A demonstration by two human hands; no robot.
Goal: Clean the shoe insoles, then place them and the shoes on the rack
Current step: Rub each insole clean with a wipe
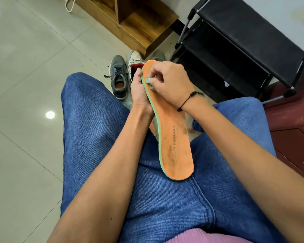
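Your left hand (139,92) is clamped on the orange insole (172,130), heel end over your jeans (98,137). Your right hand (168,81) pinches a small cloth (146,80) against the insole's toe half. Beyond the insole: grey shoe (118,76), white shoe (134,63), black rack (235,50) on the floor (25,67).

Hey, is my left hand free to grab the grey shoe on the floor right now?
Probably not yet. The left hand is gripping the orange insole while the right hand rubs it with a small cloth. The grey shoe sits unobstructed on the floor beyond the knee.
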